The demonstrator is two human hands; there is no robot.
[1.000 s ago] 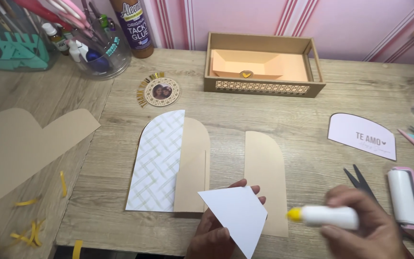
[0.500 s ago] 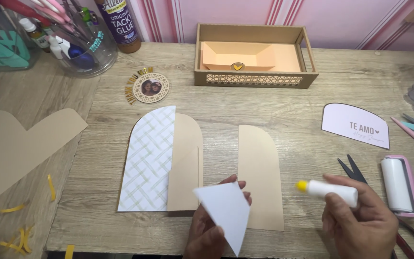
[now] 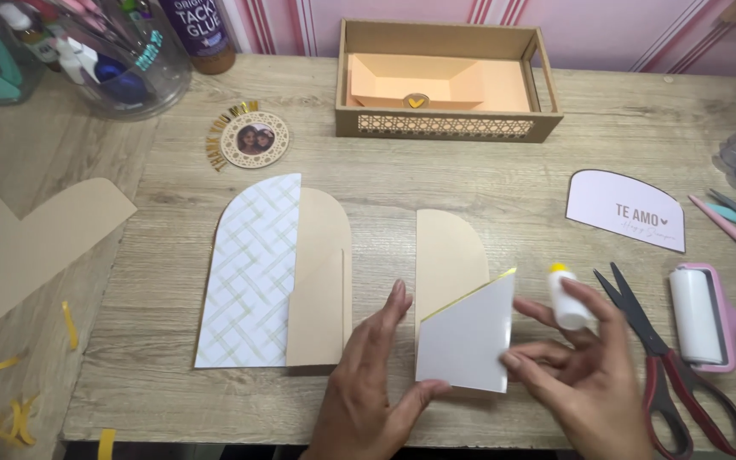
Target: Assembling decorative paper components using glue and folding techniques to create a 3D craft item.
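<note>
both hands [image 3: 479,375] on white paper piece [image 3: 463,341] (fingers spread)

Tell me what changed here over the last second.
The white paper piece went from being held up in the left hand to lying on the right arched tan panel, both hands at its edges. The right hand keeps the glue stick. Box and scissors stayed put.

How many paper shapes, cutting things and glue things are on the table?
Arched card pieces: 3 (patterned panel, tan panel, tan arch)
White pocket piece: 1
Printed white card: 1
Scissors: 1
Glue: 2 (small bottle, big bottle)
Total: 8
</note>
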